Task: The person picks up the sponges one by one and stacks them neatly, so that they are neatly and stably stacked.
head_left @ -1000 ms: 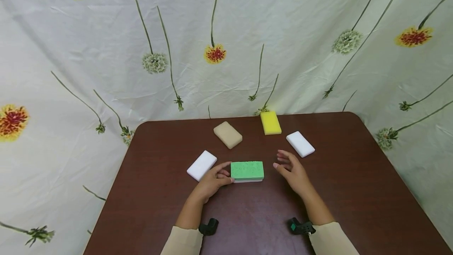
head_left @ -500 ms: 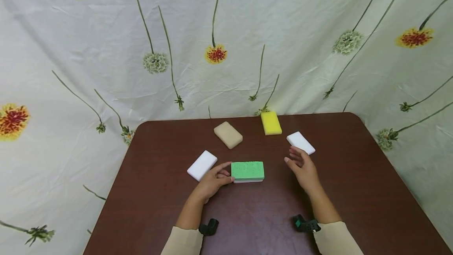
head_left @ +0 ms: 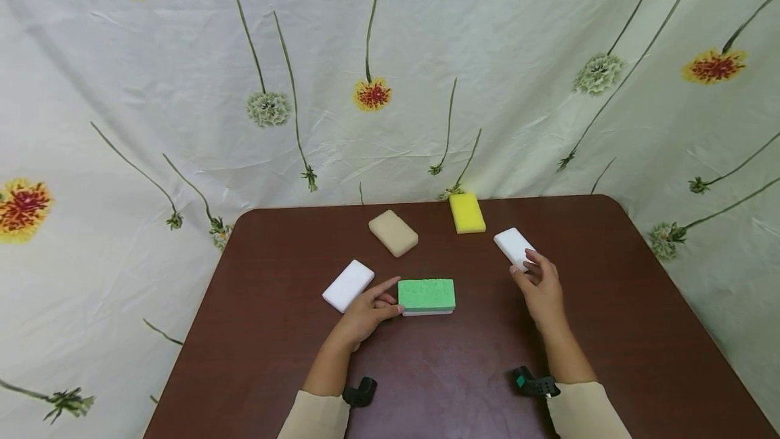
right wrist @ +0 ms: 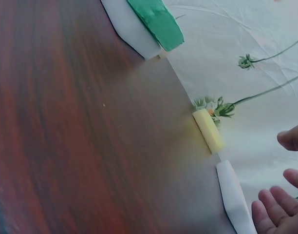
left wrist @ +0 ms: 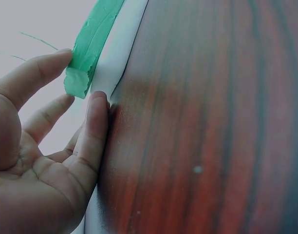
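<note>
In the head view a green sponge (head_left: 426,294) lies on top of a white block (head_left: 428,313), mid-table. Fingertips of my left hand (head_left: 364,316) rest against the left end of this stack; the left wrist view shows one finger (left wrist: 46,73) at the green sponge and another low by the white block (left wrist: 112,53). My right hand (head_left: 544,293) hovers at the near end of a second white block (head_left: 510,244), its fingers loosely bent and partly covering it. In the right wrist view the fingers (right wrist: 275,207) are spread beside that block (right wrist: 232,195); contact cannot be told.
Another white block (head_left: 349,285) lies just left of my left hand. A beige sponge (head_left: 393,233) and a yellow sponge (head_left: 467,213) lie toward the back of the brown table (head_left: 292,242). Behind its far edge hangs a flowered cloth (head_left: 524,120).
My right hand has moved right, from beside the green sponge to the white block on the right. My left hand and the stack have stayed put.
</note>
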The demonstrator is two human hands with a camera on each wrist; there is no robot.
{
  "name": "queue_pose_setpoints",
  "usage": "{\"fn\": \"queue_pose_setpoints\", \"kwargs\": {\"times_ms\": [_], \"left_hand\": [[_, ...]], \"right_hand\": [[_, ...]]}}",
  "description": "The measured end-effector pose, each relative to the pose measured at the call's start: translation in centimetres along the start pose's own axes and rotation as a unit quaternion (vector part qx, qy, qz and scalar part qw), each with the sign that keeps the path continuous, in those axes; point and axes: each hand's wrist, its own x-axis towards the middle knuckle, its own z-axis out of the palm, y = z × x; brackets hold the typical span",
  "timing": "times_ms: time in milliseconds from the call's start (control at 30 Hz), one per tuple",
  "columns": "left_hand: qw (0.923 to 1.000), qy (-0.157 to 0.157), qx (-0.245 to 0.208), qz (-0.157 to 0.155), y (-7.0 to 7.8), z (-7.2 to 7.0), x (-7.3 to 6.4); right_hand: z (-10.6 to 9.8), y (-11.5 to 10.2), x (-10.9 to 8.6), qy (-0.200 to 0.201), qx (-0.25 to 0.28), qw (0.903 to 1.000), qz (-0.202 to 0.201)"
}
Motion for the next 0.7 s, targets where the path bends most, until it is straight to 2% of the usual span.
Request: {"fn": "queue_pose_setpoints", "kwargs": {"times_ms": [167,467,700], "left_hand": [[1.0,-0.002,-0.004,-0.001,0.0,0.0,0.0],[1.0,-0.005,-0.007,-0.001,-0.1,0.0,-0.1],[1.0,-0.006,-0.006,-0.003,0.0,0.0,-0.1]], "right_hand": [[-0.5,0.2,0.3,0.016,-0.009,0.9996,0.02],[-0.9,0.7,0.8,0.053,0.0,0.9981,0.033],[-1.4,1.3,1.1,0.048,0.001,0.9963,0.072]]}}
